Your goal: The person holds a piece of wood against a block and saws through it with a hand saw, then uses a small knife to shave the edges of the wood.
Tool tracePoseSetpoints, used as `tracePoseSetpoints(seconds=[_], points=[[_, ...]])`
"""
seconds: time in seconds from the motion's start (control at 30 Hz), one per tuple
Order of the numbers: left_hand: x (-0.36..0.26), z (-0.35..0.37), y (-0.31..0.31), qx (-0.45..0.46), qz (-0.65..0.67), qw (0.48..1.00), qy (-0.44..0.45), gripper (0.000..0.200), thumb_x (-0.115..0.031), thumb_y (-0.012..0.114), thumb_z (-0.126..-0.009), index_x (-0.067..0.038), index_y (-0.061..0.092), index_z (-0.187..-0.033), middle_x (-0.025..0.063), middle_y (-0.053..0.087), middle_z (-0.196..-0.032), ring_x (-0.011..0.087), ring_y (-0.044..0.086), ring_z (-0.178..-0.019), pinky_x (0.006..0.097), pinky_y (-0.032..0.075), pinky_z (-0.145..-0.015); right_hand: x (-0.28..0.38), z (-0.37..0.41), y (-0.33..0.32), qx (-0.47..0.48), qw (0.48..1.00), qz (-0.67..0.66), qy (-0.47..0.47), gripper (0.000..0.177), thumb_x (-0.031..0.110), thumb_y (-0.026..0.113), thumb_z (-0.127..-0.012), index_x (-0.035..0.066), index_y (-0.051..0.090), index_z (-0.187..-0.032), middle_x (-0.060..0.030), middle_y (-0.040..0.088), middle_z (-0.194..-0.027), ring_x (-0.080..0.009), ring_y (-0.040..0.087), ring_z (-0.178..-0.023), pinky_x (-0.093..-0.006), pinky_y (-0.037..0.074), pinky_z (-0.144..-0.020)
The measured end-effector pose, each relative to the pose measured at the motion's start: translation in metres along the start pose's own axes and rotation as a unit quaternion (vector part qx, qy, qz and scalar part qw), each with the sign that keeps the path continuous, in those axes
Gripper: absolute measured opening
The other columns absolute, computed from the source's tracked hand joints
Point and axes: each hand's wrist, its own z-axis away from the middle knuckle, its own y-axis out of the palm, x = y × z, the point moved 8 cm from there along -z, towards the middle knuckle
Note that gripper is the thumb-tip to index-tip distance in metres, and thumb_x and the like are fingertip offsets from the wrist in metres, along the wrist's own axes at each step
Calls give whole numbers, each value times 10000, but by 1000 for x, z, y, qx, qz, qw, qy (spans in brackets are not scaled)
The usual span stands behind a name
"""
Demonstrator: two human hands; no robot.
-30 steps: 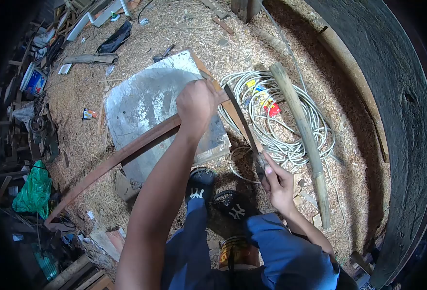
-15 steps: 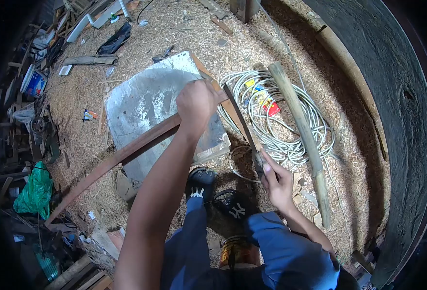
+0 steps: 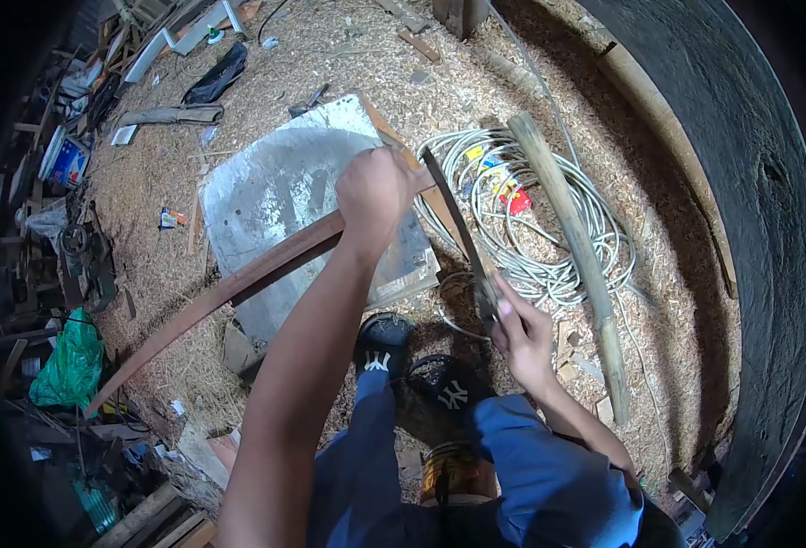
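My left hand (image 3: 371,187) is closed in a fist around a long reddish-brown wooden strip (image 3: 266,262), close to its far end. The strip slants from the lower left, under my forearm, up to the hand. My right hand (image 3: 524,333) grips the handle of a long tool with a narrow dark blade (image 3: 458,212), seen almost edge-on. Near its tip, the blade lies right at the strip's end, just beyond my left fist. Below both hands lies a worn metal-faced board (image 3: 275,183) with a wooden edge.
A coil of pale cable (image 3: 549,274) lies right of the board, with a rough wooden pole (image 3: 558,201) across it. A large dark curved wall (image 3: 759,183) rises at the right. Scrap wood and a green plastic bag (image 3: 67,365) lie left. Wood shavings cover the ground.
The blade's tip sits slightly farther forward along the strip's end. Both hands keep their grips, and the whole view has shifted a little.
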Motion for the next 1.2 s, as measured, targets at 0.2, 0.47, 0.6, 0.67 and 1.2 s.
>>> tracePoseSetpoints(seconds=[0.2, 0.47, 0.6, 0.67, 1.2], points=[[1, 0, 7, -17, 6, 999, 45, 350, -226, 539, -968, 13, 768, -853, 289, 715, -835, 479, 713, -797, 535, 574, -787, 6, -15, 7, -3, 1000, 13, -3, 386, 138, 537, -1097, 63, 591, -1471, 75, 471, -694, -30, 372, -566, -219, 316, -520], [6, -4, 9, 2, 5, 1000, -6, 365, -236, 525, -974, 13, 767, -864, 298, 713, -851, 486, 709, -798, 541, 570, -797, 1, -23, 12, -10, 1000, 9, -15, 418, 178, 555, -1095, 45, 561, -1491, 71, 462, -697, -35, 389, -576, -220, 331, -528], [-1, 3, 0, 1, 13, 1000, 12, 368, -240, 529, -973, 20, 764, -861, 300, 712, -850, 488, 707, -800, 541, 569, -795, -14, 13, -16, -3, 1000, 8, -9, 418, 203, 556, -1101, 37, 566, -1485, 66, 501, -725, -31, 401, -589, -218, 335, -534], [-1, 4, 0, 0, 14, 1000, 16, 369, -240, 527, -975, 18, 764, -861, 298, 713, -851, 487, 708, -803, 540, 569, -796, 0, 2, -3, 3, 1000, 20, -14, 411, 190, 557, -1098, 40, 571, -1481, 67, 504, -731, -30, 401, -594, -217, 334, -535], [-3, 3, 1, 0, 22, 999, 32, 375, -250, 527, -987, 8, 767, -859, 293, 716, -856, 486, 706, -808, 543, 567, -797, -4, -7, -6, 15, 1000, 23, 5, 401, 177, 540, -1103, 60, 574, -1485, 63, 479, -716, -36, 397, -575, -224, 333, -524]])
